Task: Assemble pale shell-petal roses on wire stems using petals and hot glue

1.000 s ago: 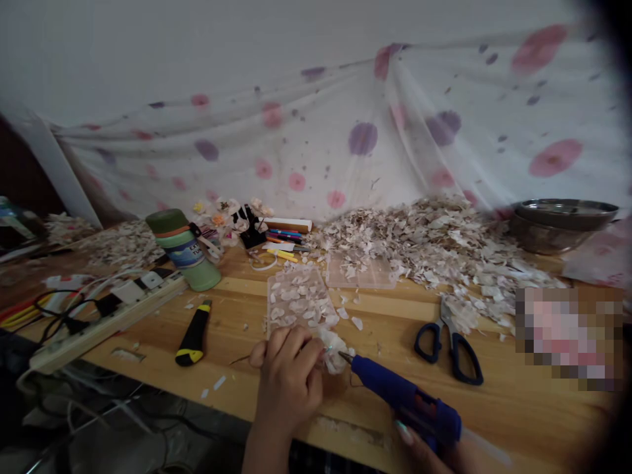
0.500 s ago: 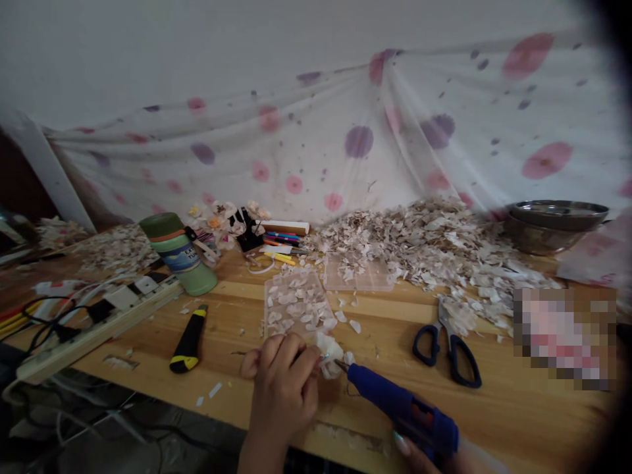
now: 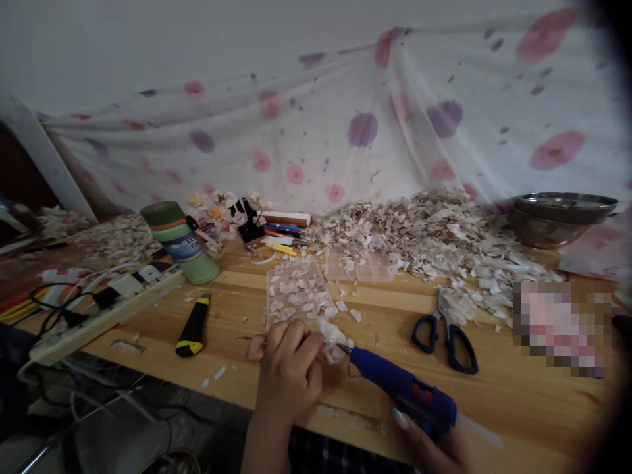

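Trays (image 3: 382, 268) holding pale flakes (image 3: 286, 288), hands (image 3: 289, 372) gripping white petal cluster (image 3: 334, 354), left, and blue glue gun (image 3: 385, 373), right

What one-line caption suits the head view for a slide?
A blue glue gun in the right hand points at a pale petal-like piece in the left hand.

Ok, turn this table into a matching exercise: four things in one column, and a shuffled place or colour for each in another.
1. Glue gun
2. White petal piece
3. Scissors
4. Utility knife

A. dark-handled
B. black and yellow
C. in the right hand
D. in the left hand

Pairs: 1-C; 2-D; 3-A; 4-B
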